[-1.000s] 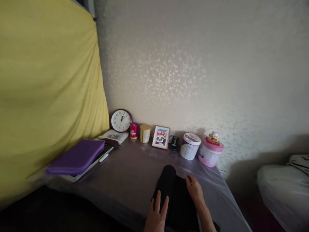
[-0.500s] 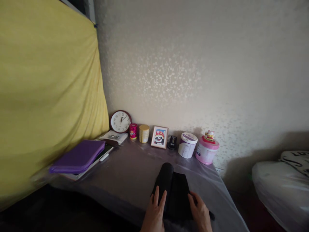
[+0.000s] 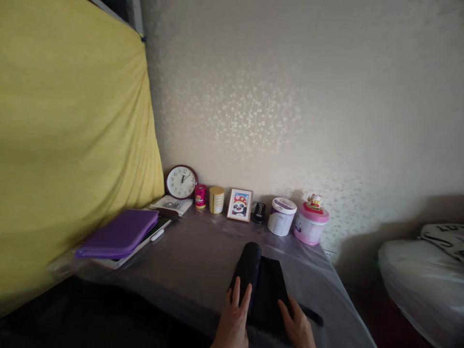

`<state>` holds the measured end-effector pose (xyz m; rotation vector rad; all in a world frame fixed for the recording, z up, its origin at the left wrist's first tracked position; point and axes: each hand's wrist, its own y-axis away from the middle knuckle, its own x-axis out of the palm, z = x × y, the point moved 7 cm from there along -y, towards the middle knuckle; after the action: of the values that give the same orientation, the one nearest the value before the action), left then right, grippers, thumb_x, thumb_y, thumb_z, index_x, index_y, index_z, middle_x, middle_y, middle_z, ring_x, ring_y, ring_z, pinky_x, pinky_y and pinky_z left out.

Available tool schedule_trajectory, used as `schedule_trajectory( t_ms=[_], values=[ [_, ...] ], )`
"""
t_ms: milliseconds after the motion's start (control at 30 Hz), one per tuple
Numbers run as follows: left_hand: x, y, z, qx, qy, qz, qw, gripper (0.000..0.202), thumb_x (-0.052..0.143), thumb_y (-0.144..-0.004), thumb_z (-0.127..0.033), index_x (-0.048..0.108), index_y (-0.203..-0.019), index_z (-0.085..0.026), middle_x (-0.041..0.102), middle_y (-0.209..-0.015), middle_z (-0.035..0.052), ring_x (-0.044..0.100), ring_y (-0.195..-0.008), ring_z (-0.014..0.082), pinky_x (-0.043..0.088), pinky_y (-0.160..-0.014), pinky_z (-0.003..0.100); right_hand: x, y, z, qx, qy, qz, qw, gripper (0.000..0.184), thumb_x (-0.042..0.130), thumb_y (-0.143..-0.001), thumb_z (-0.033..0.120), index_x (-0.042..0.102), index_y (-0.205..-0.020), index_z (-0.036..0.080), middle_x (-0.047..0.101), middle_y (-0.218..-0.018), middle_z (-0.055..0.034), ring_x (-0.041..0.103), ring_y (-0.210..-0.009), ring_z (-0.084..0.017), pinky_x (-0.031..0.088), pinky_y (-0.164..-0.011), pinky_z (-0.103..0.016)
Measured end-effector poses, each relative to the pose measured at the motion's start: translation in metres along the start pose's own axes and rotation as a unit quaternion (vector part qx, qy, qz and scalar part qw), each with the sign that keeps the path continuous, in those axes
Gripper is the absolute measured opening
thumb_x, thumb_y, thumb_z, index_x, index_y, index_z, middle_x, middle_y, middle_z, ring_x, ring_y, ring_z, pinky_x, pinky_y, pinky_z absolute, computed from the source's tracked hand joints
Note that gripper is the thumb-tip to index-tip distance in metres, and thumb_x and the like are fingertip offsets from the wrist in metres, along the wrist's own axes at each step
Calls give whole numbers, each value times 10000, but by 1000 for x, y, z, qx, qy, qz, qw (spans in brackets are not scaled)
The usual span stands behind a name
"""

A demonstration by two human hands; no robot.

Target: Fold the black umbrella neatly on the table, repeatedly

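A black fabric roll [image 3: 249, 263] lies partly rolled on the table, its unrolled flap [image 3: 270, 285] spread to the right. My left hand [image 3: 234, 316] rests on the rolled part with its fingers stretched and apart. At the flap's right edge, my right hand [image 3: 297, 324] has thumb and fingers closed on the fabric; its fingertips are partly hidden. A narrow black strap [image 3: 312, 315] sticks out to the right beyond this hand.
Along the wall stand a clock [image 3: 181, 181], a pink can [image 3: 200, 196], a yellow can [image 3: 216, 200], a panda picture frame [image 3: 239, 205], a black device [image 3: 258, 212], a white tub [image 3: 282, 217] and a pink tub [image 3: 311, 227]. A purple folder [image 3: 119, 233] lies left.
My right hand has shifted slightly left and down along the flap's edge, and more of the strap shows. My left hand has hardly moved on the roll.
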<state>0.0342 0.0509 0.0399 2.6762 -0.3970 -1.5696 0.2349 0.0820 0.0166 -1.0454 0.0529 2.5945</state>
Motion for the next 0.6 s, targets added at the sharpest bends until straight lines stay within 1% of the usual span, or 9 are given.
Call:
schedule_trajectory(
  t_ms=[100,200,400,533,600],
  values=[
    [3,0,2,-2,-5,-5,1000,998,449,-531,82,51,-1389,-237,-128,-1466,96,55,-1355,274,176,-1090,358,4,2,-3,-3,4,8,1000,465,418,-693,490,609,-954,156,679,-983,-131,605,-995,-275,480,-772,-315],
    [7,0,3,-3,-10,-8,1000,984,445,-557,79,37,-1388,-253,-133,-1467,91,49,-1354,278,195,-1083,359,6,3,-6,-10,1,12,1000,450,403,-712,479,604,-962,164,684,-964,-124,613,-978,-270,485,-761,-314],
    [4,2,2,0,-2,-22,1000,979,418,-554,91,55,-1388,-271,-115,-1472,75,86,-1352,278,242,-1065,375,3,3,-10,-34,-1,-10,999,349,488,-693,504,635,-842,224,691,-945,-86,630,-936,-253,501,-733,-293],
    [3,2,3,4,8,-36,999,978,414,-552,90,66,-1385,-287,-116,-1471,50,95,-1351,271,244,-1068,370,-1,4,-6,-35,-19,-28,999,388,456,-692,531,640,-833,220,700,-888,-88,641,-886,-261,506,-682,-304],
    [4,2,4,3,13,-41,999,977,409,-556,86,60,-1383,-299,-127,-1467,34,97,-1350,269,243,-1069,375,-3,5,-4,-24,-36,-26,999,414,444,-687,543,637,-841,210,704,-854,-90,646,-858,-261,502,-673,-303]
  ],
)
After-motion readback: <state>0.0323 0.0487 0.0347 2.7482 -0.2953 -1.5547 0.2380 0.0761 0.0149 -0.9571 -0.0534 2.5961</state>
